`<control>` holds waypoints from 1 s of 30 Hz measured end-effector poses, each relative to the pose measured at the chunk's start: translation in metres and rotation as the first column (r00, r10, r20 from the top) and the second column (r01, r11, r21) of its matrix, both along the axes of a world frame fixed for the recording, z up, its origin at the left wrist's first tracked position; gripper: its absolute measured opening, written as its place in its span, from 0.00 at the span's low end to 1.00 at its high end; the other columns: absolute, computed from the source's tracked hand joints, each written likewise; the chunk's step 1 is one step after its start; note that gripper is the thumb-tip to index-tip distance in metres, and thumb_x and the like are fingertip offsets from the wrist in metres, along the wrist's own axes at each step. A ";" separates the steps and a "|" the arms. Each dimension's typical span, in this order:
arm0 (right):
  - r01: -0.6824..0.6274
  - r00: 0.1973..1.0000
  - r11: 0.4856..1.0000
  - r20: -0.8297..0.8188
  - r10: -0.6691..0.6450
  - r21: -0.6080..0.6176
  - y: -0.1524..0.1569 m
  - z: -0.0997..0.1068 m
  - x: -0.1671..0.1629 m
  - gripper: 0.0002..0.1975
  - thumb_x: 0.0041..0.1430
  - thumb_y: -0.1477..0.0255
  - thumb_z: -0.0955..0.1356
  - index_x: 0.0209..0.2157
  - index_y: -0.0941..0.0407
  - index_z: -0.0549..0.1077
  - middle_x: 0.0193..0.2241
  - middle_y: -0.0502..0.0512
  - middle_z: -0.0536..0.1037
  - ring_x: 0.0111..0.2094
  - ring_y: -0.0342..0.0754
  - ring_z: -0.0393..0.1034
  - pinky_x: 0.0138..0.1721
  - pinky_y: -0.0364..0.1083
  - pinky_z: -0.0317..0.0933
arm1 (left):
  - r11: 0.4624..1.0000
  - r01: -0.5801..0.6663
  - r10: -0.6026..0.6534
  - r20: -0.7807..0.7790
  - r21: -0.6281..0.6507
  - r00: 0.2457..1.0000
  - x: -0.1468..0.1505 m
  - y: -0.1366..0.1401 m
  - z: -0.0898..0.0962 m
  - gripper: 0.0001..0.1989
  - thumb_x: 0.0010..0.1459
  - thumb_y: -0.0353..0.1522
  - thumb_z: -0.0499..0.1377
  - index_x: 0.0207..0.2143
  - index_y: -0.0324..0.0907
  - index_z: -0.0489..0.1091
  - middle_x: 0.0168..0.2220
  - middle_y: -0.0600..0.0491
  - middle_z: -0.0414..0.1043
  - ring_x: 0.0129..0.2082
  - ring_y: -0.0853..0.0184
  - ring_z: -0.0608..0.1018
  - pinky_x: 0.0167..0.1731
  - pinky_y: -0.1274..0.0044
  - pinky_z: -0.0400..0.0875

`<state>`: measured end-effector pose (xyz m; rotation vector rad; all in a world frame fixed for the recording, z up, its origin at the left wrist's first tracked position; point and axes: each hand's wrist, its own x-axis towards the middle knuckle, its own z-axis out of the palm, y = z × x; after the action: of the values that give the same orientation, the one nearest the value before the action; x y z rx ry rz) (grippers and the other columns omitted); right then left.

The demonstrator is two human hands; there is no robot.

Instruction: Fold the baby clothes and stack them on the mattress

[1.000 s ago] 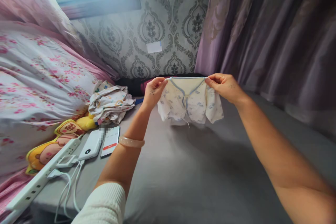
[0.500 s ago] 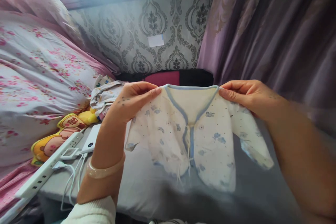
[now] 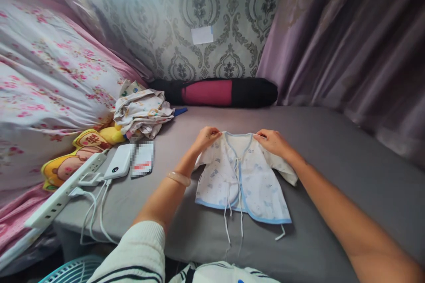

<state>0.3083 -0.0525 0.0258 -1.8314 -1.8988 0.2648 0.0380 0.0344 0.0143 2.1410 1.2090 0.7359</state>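
Note:
A small white baby shirt (image 3: 262, 185) with pale blue trim, a faint blue print and dangling ties lies front up on the grey bed sheet (image 3: 332, 141). Its collar points away from me, and the front edges meet at a tied string. At the left shoulder, my left hand (image 3: 208, 137) pinches the fabric between thumb and fingers. Across the neckline, my right hand (image 3: 270, 140) pinches the other shoulder. Both sleeves spread outward, the left one partly behind my forearm.
On the left lie a heap of printed cloth (image 3: 144, 110), a white power bank (image 3: 120, 160), a blurred card-like item (image 3: 143, 159), a power strip (image 3: 66, 188) with cables and yellow plush toys (image 3: 69, 166). A black-and-pink roll (image 3: 207, 93) rests against the wall.
Both hands have lowered the shirt from in front of me onto the bed, farther away. My view has tilted down, and the shirt's bottom hem now lies spread out.

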 end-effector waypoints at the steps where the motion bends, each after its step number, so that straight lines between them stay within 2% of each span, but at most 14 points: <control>1: -0.002 1.000 1.000 0.024 0.002 -0.009 0.003 -0.004 0.000 0.16 0.60 0.61 0.63 0.36 0.55 0.78 0.32 0.55 0.80 0.30 0.48 0.70 0.32 0.44 0.57 | 1.000 -0.002 0.002 -0.022 0.007 1.000 0.002 0.003 -0.004 0.16 0.56 0.38 0.56 0.35 0.36 0.78 0.30 0.50 0.76 0.33 0.66 0.75 0.34 0.78 0.65; 5: 0.026 0.996 0.999 0.090 -0.022 -0.039 0.013 -0.019 0.004 0.15 0.62 0.62 0.62 0.37 0.54 0.78 0.34 0.56 0.80 0.33 0.49 0.71 0.32 0.43 0.57 | 1.000 -0.020 0.020 -0.083 0.011 0.996 0.009 0.011 -0.016 0.15 0.58 0.36 0.56 0.38 0.37 0.78 0.35 0.47 0.79 0.37 0.63 0.77 0.39 0.76 0.67; 13: 0.033 0.984 0.997 0.177 -0.021 -0.064 0.035 -0.043 0.017 0.15 0.63 0.64 0.62 0.39 0.55 0.78 0.38 0.58 0.80 0.38 0.50 0.72 0.36 0.43 0.58 | 0.999 -0.052 0.053 -0.188 0.012 0.981 0.019 0.031 -0.035 0.15 0.59 0.35 0.55 0.42 0.38 0.77 0.41 0.45 0.78 0.40 0.62 0.77 0.41 0.75 0.68; 23: 0.076 0.967 0.993 0.248 -0.052 -0.087 0.059 -0.047 0.022 0.17 0.64 0.63 0.61 0.42 0.54 0.78 0.42 0.60 0.79 0.43 0.52 0.72 0.36 0.43 0.57 | 0.997 -0.068 0.073 -0.259 0.030 0.963 0.034 0.057 -0.041 0.16 0.61 0.36 0.54 0.45 0.39 0.76 0.44 0.43 0.77 0.44 0.59 0.77 0.42 0.74 0.68; 30: 0.079 0.972 0.988 0.231 -0.047 -0.132 0.084 -0.051 0.027 0.16 0.65 0.63 0.61 0.43 0.54 0.77 0.44 0.60 0.79 0.45 0.52 0.71 0.39 0.43 0.58 | 0.996 -0.086 0.091 -0.303 0.032 0.949 0.042 0.075 -0.039 0.16 0.60 0.36 0.54 0.45 0.40 0.76 0.45 0.43 0.77 0.46 0.57 0.76 0.43 0.74 0.67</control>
<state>0.3358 0.0313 -0.0255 -2.0892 -2.0133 0.1769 0.0796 0.1097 -0.0246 2.2877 1.4688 0.4637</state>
